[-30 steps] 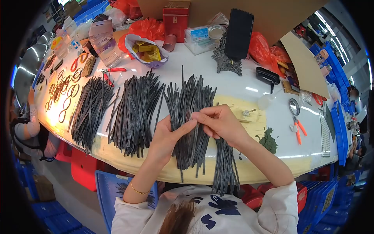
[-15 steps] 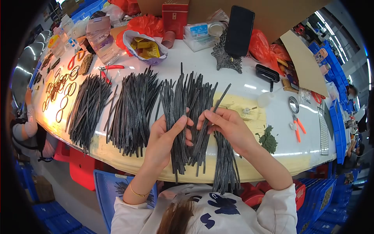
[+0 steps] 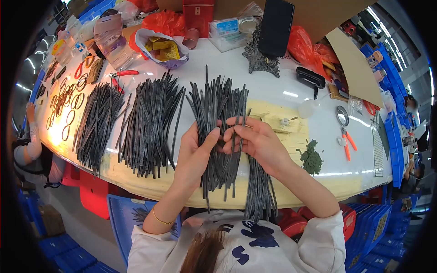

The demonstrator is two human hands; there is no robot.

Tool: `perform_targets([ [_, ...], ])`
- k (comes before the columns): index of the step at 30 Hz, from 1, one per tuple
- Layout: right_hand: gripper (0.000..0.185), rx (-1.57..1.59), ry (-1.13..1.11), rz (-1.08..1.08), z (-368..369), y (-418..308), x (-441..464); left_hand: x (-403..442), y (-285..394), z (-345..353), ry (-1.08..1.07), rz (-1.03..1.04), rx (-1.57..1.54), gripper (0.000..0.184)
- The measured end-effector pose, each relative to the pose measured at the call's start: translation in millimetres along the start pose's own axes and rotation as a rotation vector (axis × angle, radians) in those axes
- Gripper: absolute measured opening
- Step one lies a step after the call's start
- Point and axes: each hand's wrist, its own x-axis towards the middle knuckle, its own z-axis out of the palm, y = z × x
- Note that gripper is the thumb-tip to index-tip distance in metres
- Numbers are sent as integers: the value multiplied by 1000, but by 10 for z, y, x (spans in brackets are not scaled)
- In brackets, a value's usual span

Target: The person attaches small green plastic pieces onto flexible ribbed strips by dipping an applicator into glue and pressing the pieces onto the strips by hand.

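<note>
Your sleeves sit nearest, and both forearms reach up over the near edge of the desk (image 3: 291,85), angled inward so that your hands nearly meet in front of your chest. Close to that edge, a bundle (image 3: 259,193) hangs partly over, below your right wrist. Your left hand (image 3: 190,152) leans in with its thumb laid up across the strips (image 3: 217,170), its other fingers behind them, holding the dark lengths roughly upright. Your right hand (image 3: 260,142) comes from the other side, palm turned inward, its fingers bent and slightly spread about a few strips; you cannot tell whether they grip. The strips fan out above and below your hands. To their left lie the middle pile (image 3: 149,129) and, further over, the outer pile (image 3: 98,129). Green scraps (image 3: 311,157) lie beyond your right forearm. Farther off, red-handled pliers (image 3: 124,73) rest above the piles, and a phone (image 3: 276,28) leans on a dark stand (image 3: 258,58).
</note>
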Motion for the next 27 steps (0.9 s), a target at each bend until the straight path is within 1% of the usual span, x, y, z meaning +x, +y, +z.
perform_targets([
  [2,24,3,13,-3,-22,-28,-28,22,12,28,13,117,153,25],
  [3,24,5,11,-1,-24,-51,-44,20,-13,22,15,115,154,25],
  [7,24,3,31,-4,-6,-157,-128,48,-183,-66,176,457,557,29],
  [8,24,6,30,-4,-2,-163,-149,27,-155,-37,176,456,560,29],
  [12,24,-86,-137,46,27,-120,-259,-159,184,202,-95,55,184,29],
  [13,24,-83,-139,51,22,-101,-295,-184,210,236,-91,51,184,29],
  [17,21,-97,-206,-33,-16,-12,-459,-224,241,355,-231,-191,197,25],
  [18,21,-93,-207,-30,-28,0,-505,-237,206,378,-229,-195,197,25],
  [22,21,-436,-132,-142,-115,-7,-689,-336,8,452,-252,-147,56,24],
  [23,21,-434,-140,-142,-145,-5,-721,-354,-27,467,-245,-145,58,24],
  [27,26,-642,-198,-299,-294,-20,-835,-413,-123,510,-152,111,182,25],
])
